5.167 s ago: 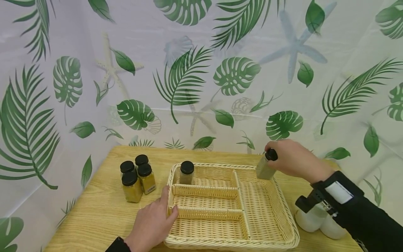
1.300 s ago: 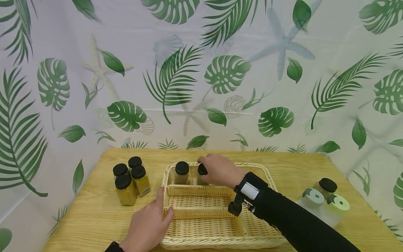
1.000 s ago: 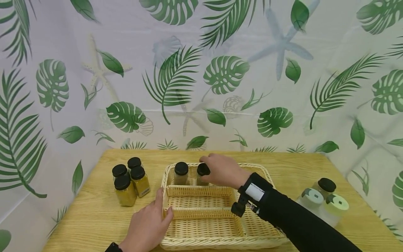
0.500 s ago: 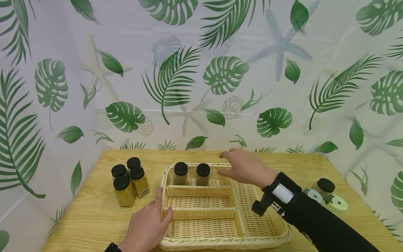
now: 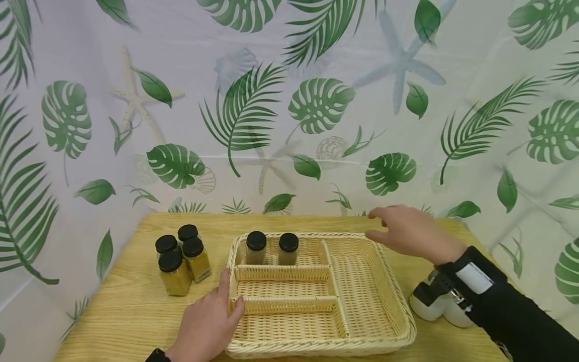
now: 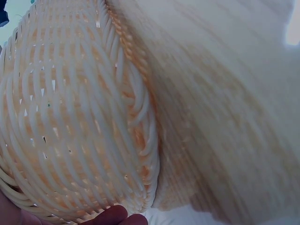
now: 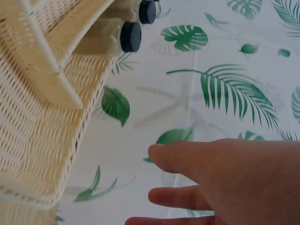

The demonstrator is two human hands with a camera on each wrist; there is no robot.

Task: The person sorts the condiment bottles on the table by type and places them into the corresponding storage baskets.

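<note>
A pale wicker basket (image 5: 316, 347) with dividers stands on the table. My left hand (image 5: 208, 317) grips its left rim, thumb over the inside; in the left wrist view, fingertips (image 6: 112, 214) lie against the woven wall (image 6: 70, 117). Two black-lidded spice jars, one at the left (image 5: 256, 249) and one beside it (image 5: 288, 250), stand upright in the back left compartment. My right hand (image 5: 413, 231) hovers by the basket's back right corner, fingers spread and holding nothing. The right wrist view shows the nearer jar (image 7: 101, 37) beyond this hand.
Several black-lidded jars of yellowish powder (image 5: 175, 279) stand grouped on the wooden table (image 5: 122, 322), left of the basket. Whitish jars (image 5: 427, 307) stand at the right, partly hidden by the right forearm. A leaf-patterned cloth (image 5: 271, 115) hangs behind the table.
My right hand brought a spice jar from the right into the back left compartment, let go, and has moved back right, empty. The left hand has stayed on the rim.
</note>
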